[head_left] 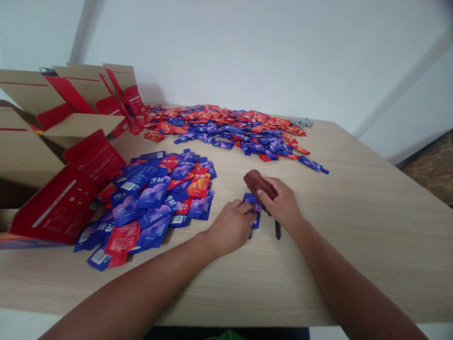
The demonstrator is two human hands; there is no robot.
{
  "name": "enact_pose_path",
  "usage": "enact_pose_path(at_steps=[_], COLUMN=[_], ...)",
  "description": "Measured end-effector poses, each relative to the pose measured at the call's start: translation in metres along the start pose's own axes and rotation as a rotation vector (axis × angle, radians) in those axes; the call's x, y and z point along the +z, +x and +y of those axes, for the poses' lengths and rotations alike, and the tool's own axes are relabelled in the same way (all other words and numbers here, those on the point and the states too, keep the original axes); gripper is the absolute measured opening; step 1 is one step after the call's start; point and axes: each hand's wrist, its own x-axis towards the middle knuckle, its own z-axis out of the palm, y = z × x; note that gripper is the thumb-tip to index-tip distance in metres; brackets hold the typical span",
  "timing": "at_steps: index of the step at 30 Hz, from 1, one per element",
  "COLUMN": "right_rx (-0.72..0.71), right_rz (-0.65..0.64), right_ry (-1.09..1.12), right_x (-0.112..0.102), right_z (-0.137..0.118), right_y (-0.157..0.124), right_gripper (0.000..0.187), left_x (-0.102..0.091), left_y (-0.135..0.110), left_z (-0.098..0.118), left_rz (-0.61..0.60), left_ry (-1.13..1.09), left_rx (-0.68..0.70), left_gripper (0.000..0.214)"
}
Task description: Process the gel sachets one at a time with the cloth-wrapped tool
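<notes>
My left hand (233,226) rests on the table with its fingers curled over a blue and purple sachet (253,199), which partly sticks out past the fingertips. Just to the right, my right hand (283,200) grips a brown stapler-like tool (258,183). A thin black arm of this tool points down toward the table beside the sachet. My right fingers hide part of the tool, so its exact kind is unclear. A loose heap of blue and red sachets (154,193) lies left of my left hand.
Open cardboard boxes with red printed flaps (60,203) crowd the left side. Along the back by the wall spreads a long pile of red and blue sachets (226,125). A grey crumpled item (302,123) lies at its right end; a single blue sachet (313,164) lies nearby.
</notes>
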Motion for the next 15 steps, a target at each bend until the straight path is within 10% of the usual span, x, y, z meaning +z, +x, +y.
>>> enact_pose_path(at_steps=[7,15], right_rx=[-0.174,-0.137], right_rz=[-0.283,-0.309], right_ry=[0.105,0.085], right_x=[0.0026,0.0046], right_z=[-0.001,0.0017], right_y=[-0.0013,-0.0005], right_gripper=[0.039,0.041], left_x=[-0.0016,-0.0022], left_y=[0.0002,0.0009], left_z=[0.0011,0.0011], left_rz=[0.009,-0.006], left_ry=[-0.02,-0.023], left_rx=[-0.02,-0.016], left_gripper=[0.022,0.025])
